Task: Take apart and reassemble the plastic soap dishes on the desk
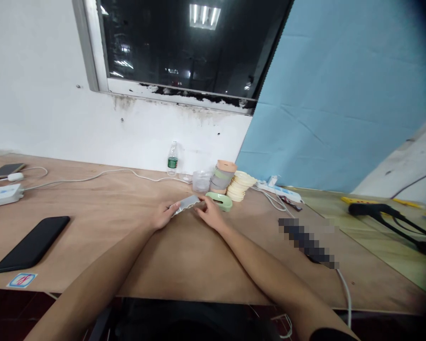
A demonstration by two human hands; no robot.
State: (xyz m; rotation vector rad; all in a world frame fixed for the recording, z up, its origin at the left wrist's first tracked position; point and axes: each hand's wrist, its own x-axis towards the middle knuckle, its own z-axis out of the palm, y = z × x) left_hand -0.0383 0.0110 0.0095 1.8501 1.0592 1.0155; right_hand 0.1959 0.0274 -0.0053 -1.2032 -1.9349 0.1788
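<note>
Gripping a pale grey, wavy-edged piece (188, 204) at the frame's centre, the left hand (162, 215) has its thumb closed over the left end. The right hand (212, 217) has bent fingers at the other end; I cannot tell whether they pinch it. Just right of centre sit a green oval part (227, 204) and 2 stacks, multicoloured cups (221, 179) and cream pieces (238, 185).

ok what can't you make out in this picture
All in the head view:
Silver piece: its left end is partly covered by the left hand.
Right hand: fingertips too small to tell whether they grip the piece.
Dark object on the right: blurred into blocks.
Bottle label: print too small to read.
Far-left power strip: cut off by the left edge.
</note>
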